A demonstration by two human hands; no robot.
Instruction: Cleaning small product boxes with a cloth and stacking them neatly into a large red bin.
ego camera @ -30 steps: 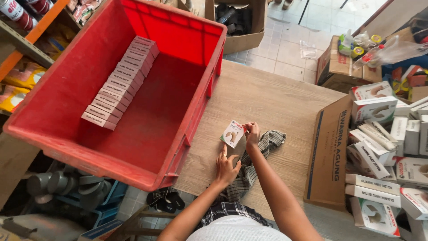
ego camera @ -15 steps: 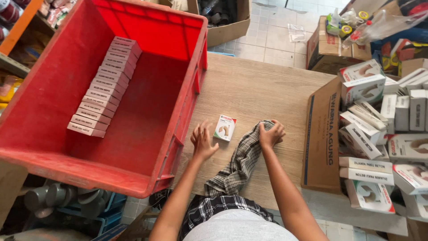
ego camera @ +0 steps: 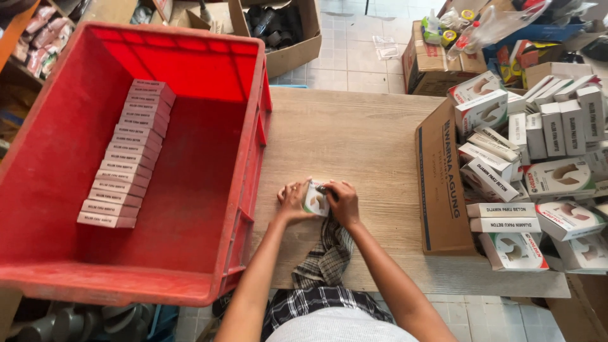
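Note:
A small white box [ego camera: 313,199] with a red and green print lies on the wooden table [ego camera: 354,133] between my two hands. My left hand [ego camera: 293,197] holds its left side. My right hand [ego camera: 342,202] presses on its right side and grips the top end of a checked cloth [ego camera: 326,252], which trails back across the table toward my lap. Something small and dark shows at my right fingertips; I cannot tell what it is.
A big red plastic crate [ego camera: 253,126] stands to the left, with a row of flat white boxes [ego camera: 123,155] on edge along its left wall. An open cardboard carton [ego camera: 440,183] on the right spills several more white boxes [ego camera: 500,171]. More cartons stand on the tiled floor behind.
The box lay alone on the table half a second ago, with my left hand open beside it and my right hand on the cloth. Both hands have since closed in on the box, bringing the cloth along.

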